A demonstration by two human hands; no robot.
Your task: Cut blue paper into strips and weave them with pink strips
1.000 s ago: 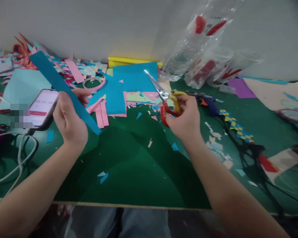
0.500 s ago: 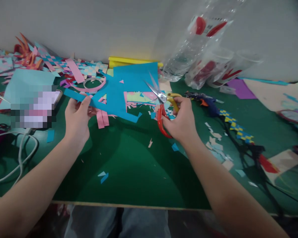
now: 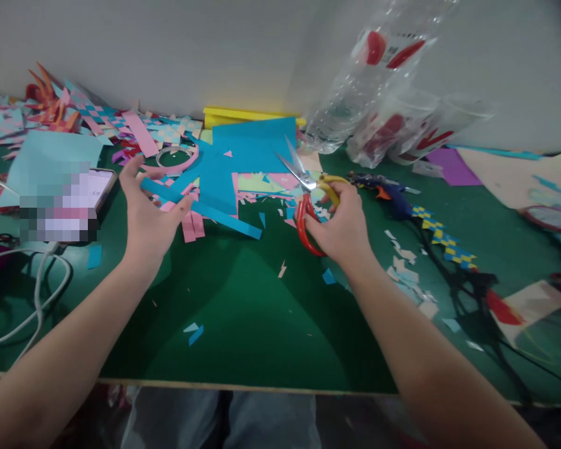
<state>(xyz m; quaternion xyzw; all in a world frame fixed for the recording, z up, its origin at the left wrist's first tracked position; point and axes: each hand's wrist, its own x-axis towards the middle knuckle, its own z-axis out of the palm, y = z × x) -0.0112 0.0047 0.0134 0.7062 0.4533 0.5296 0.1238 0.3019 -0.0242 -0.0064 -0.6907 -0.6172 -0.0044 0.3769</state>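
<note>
We've 1 green surface [image 3: 252, 318], w/ 1 clear bottle [image 3: 355, 81] at back, R of ctr. Our L grip [image 3: 150, 224] is wide; our R grip [image 3: 346, 218] is round 1 pr scissors [image 3: 309, 185], blades apart. 1 blue strip [image 3: 229, 219] runs thru L grip's gap (can't tell if touching), R end near scissors. Paper scraps [image 3: 329, 277]: too many to count.
</note>
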